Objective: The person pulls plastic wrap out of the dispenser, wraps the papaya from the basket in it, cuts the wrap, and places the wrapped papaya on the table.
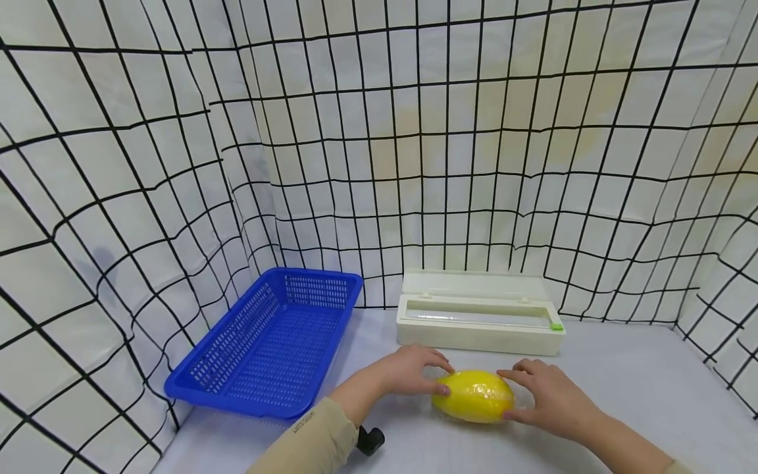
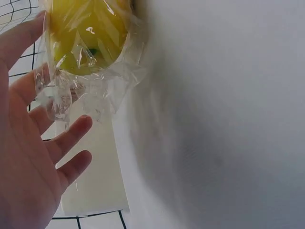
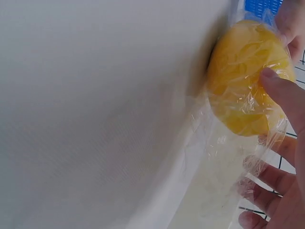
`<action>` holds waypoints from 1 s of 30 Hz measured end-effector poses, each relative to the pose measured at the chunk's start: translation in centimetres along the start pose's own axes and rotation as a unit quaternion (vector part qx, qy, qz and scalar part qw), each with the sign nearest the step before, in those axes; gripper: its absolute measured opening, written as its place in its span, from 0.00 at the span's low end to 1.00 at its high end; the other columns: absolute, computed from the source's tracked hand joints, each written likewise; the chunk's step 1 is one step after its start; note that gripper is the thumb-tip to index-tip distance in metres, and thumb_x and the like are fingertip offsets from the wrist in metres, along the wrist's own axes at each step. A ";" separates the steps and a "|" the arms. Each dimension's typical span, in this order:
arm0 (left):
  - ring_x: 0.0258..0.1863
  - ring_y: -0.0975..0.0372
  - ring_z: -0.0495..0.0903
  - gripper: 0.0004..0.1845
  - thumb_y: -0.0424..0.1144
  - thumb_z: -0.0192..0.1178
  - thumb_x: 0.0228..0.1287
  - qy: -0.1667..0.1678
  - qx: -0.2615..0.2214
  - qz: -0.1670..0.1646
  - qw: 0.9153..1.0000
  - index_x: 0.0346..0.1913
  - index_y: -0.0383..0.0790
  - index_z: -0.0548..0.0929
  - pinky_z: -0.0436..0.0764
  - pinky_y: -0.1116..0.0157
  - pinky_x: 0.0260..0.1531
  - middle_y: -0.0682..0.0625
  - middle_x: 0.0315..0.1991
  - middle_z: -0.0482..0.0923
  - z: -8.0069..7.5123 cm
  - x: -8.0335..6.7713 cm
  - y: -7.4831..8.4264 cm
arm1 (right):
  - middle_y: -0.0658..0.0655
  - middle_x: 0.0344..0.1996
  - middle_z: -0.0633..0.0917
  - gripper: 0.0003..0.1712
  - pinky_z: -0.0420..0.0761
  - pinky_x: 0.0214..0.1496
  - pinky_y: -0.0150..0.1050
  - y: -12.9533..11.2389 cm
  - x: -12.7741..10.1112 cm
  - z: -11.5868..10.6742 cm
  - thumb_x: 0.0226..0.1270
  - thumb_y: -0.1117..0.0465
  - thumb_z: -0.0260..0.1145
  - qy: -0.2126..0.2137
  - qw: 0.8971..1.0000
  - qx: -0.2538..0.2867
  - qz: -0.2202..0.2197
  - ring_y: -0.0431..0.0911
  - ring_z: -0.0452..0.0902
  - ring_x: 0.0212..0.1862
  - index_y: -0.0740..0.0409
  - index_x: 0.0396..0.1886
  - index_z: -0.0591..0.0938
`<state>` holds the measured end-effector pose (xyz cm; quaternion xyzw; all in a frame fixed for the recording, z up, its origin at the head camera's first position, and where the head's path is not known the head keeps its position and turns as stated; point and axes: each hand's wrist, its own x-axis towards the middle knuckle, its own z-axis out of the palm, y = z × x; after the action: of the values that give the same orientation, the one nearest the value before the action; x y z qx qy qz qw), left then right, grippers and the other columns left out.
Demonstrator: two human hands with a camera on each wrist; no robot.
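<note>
An oval yellow fruit wrapped in clear cling film lies between the two hands, low on the white table. At its left end is the left hand, thumb on the fruit and index finger at the far edge; the left wrist view shows its other fingers spread beside the loose film. The right hand holds the opposite end. Its thumb presses the wrapped side in the right wrist view, while other fingers lie behind crinkled film. A white cling-film dispenser stands just beyond the fruit, lid raised, roll inside.
A blue plastic basket with slotted sides sits at the left of the white table. A black object shows partly beneath the left forearm. White walls with black wire grid close in the back and sides.
</note>
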<state>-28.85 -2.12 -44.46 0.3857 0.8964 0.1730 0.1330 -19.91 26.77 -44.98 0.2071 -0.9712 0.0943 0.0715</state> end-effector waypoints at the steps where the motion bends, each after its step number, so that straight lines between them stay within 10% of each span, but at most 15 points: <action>1: 0.66 0.61 0.70 0.23 0.63 0.63 0.62 0.003 -0.001 -0.002 1.000 0.58 0.63 0.83 0.63 0.49 0.68 0.64 0.61 0.75 0.1 -0.1 0.1 | 0.48 0.47 0.80 0.41 0.78 0.49 0.50 0.1 0.0 0.0 0.47 0.25 0.69 0.006 1.000 -0.006 -0.006 0.45 0.75 0.47 0.43 0.56 0.84; 19: 0.57 0.67 0.76 0.29 0.62 0.59 0.66 0.039 0.009 -0.018 0.999 0.68 0.64 0.73 0.73 0.55 0.60 0.65 0.55 0.78 1.7 -2.1 2.9 | 0.56 0.57 0.79 0.28 0.73 0.59 0.61 0.9 1.1 0.6 0.50 0.48 0.80 0.107 0.984 -0.087 -0.110 0.57 0.71 0.61 0.38 0.54 0.85; 30: 0.46 0.69 0.78 0.21 0.58 0.58 0.69 0.064 -0.027 -0.035 0.997 0.64 0.66 0.77 0.78 0.63 0.47 0.66 0.46 0.80 1.6 -2.6 2.7 | 0.55 0.52 0.80 0.34 0.77 0.54 0.58 1.0 1.1 0.8 0.48 0.53 0.81 0.131 0.987 -0.050 -0.077 0.55 0.75 0.55 0.42 0.59 0.83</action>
<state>-24.81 -2.00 -44.51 0.3383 0.9112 0.2165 0.0913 -21.43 27.01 -45.74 0.2629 -0.9383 0.0659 0.2149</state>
